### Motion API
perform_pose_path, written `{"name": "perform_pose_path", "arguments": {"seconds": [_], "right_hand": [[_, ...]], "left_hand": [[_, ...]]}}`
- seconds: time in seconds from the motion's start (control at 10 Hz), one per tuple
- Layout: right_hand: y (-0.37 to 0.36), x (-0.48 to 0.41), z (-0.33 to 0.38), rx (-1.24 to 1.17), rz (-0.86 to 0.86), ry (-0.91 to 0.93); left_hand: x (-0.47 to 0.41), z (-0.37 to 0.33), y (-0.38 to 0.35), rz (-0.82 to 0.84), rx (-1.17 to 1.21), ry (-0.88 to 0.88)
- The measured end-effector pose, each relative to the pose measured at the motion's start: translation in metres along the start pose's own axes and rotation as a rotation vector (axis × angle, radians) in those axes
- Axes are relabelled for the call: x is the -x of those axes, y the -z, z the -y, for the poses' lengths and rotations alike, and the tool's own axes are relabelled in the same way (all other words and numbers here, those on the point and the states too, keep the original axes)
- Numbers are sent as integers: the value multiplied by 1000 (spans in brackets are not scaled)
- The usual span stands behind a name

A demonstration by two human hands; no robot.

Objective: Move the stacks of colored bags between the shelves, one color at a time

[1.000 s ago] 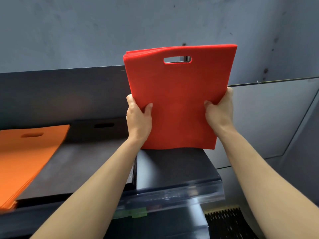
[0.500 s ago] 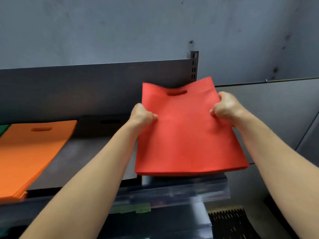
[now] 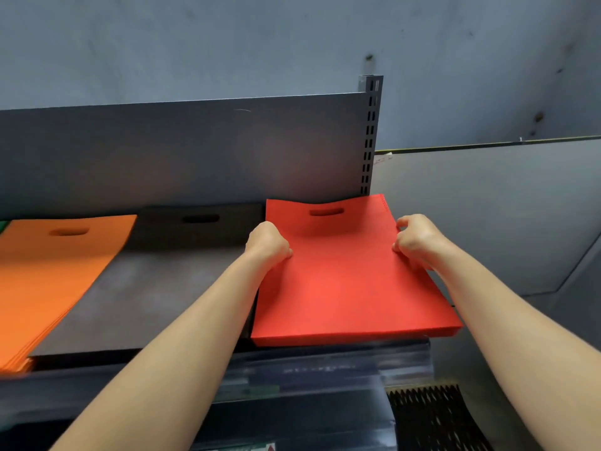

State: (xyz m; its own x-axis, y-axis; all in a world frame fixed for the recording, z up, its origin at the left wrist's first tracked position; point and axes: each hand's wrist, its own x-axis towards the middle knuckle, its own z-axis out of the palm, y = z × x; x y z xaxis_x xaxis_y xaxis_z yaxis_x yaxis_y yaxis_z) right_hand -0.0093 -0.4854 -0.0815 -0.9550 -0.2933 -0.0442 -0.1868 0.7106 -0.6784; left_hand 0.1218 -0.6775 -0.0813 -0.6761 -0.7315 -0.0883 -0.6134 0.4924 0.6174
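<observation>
Head view | red bag stack (image 3: 344, 288) lies flat at right end of shelf (image 3: 325, 361), between both hands | left hand (image 3: 268, 242) curled, gripping its left edge | right hand (image 3: 418, 239) curled, gripping its right edge | black stack (image 3: 146, 288) just beside on the left, orange stack (image 3: 48, 271) beyond it

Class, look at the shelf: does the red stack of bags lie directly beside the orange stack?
No, a black stack lies between the red stack and the orange stack.

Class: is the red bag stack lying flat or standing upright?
Flat: the red bag stack lies on the shelf, broad face up, handle slot rearward.
</observation>
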Motion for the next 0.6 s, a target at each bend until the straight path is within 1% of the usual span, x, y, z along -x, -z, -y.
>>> {"name": "perform_pose_path", "arguments": {"seconds": [0.2,0.3,0.5,0.6], "right_hand": [[-5,-2,-6,-6,-16,-6],[-7,-2,-9,-25,-18,6],[-9,1,-15,-45,-19,13],[-5,6,-15,-30,-45,21]], "left_hand": [[4,0,-5,-53,42,18],[9,-1,-8,-111,-2,-27],[18,-1,-8,-225,-187,-151],[24,-5,-2,-311,-262,-161]]}}
